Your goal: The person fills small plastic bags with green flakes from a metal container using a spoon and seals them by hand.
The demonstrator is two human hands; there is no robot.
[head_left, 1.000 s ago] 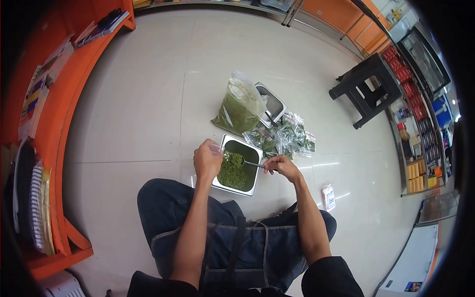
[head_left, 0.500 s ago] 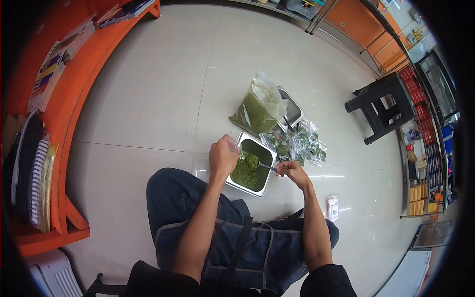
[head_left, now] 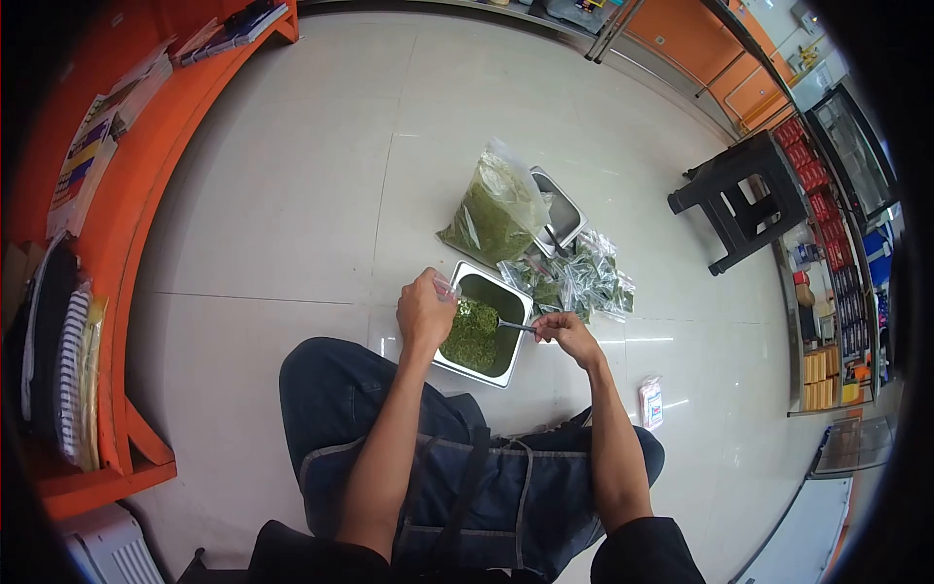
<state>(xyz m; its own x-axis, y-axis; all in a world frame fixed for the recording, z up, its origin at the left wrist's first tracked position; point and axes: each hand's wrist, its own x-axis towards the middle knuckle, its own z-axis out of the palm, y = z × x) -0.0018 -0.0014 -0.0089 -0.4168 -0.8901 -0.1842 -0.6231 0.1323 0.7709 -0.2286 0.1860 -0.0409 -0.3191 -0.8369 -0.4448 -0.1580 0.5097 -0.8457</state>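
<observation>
In front of my crossed legs, a rectangular steel pan [head_left: 519, 343] holds chopped green herbs [head_left: 471, 341]. My right hand [head_left: 567, 336] pinches the handle of a spoon [head_left: 517, 326] from the right, and its head lies in the greens. At the pan's left rim, my left hand [head_left: 425, 308] is closed on a small clear plastic bag [head_left: 445, 287], held over the herbs. Behind the pan stands a large clear bag of greens [head_left: 491, 209]. Small filled packets [head_left: 581, 277] lie heaped beside it.
A second steel pan [head_left: 561, 201] stands behind the packets with a dark handle in it. A pink-and-white packet [head_left: 651, 402] lies on the floor at right. Farther off are a black stool [head_left: 744, 200], an orange shelf [head_left: 161, 161] and stocked racks [head_left: 837, 263].
The whole view has shifted slightly, so things sit a little farther left. Both hands keep their holds, the spoon still in the herbs and the small bag over the pan.
</observation>
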